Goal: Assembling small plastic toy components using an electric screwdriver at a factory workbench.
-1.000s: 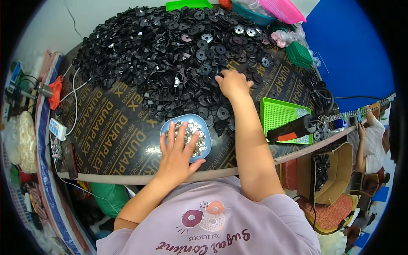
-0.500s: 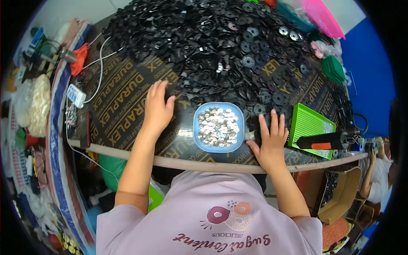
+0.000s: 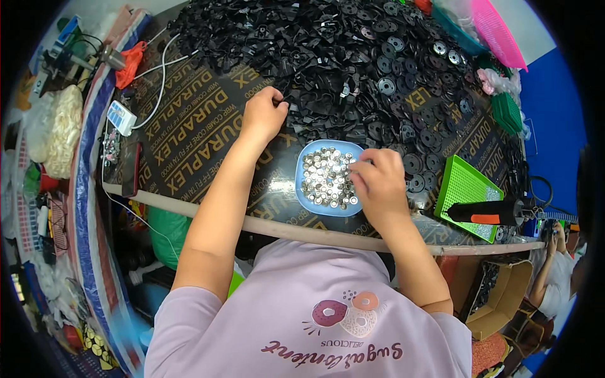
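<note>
A blue square dish (image 3: 302,196) holds many small round silver metal pieces (image 3: 329,176). Over the dish's right side is my right hand (image 3: 384,186), thumb and fingers drawn together in a pinch at the metal pieces. What sits between those fingertips is too small to make out. At the left edge of a large heap of black plastic parts (image 3: 302,69), my left hand (image 3: 265,114) reaches in with curled fingers. Its fingertips are against the black parts, and I cannot see clearly what they grip.
Right of the dish, a green mesh basket (image 3: 463,183) holds small clear pieces, with a black and orange tool (image 3: 488,214) across it. Black discs (image 3: 413,164) lie nearby. A white power strip (image 3: 120,118) and a dark phone (image 3: 132,169) are at left. Another person (image 3: 554,271) sits far right.
My left hand has moved forward and right to the heap, its fingers curling. My right hand has lifted off the table, moved left over the dish and closed into a pinch.
</note>
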